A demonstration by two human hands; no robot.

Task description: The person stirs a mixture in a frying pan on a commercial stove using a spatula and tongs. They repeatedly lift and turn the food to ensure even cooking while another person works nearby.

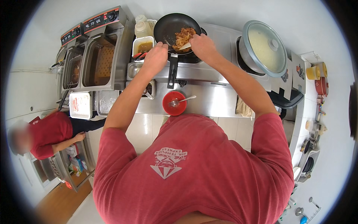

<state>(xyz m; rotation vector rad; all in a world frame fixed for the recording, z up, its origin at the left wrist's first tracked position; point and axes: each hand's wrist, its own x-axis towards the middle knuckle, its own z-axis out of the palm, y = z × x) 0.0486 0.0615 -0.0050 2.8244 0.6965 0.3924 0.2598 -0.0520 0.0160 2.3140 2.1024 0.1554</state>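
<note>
A black frying pan (163, 28) sits on the stove with browned sliced food (183, 36) heaped at its right side. My right hand (203, 46) grips a pale spatula (185, 46), whose tip touches the food. At the pan's left lower rim is my left hand (158, 57), fingers bent; whether it holds anything is hidden. The pan's black handle (172, 72) points toward me, untouched. Beside the left hand stands a white container (135, 46) of yellowish-brown liquid, with a red and black utensil (139, 56) at its near side.
A red bowl (167, 106) with a fork (174, 103) rests at the steel counter's front edge. Right of the pan is a large lidded pot (251, 53). Electric deep fryers (98, 61), a white tray (89, 105) and another person (53, 134) are at left. A cloth (244, 107) lies at right.
</note>
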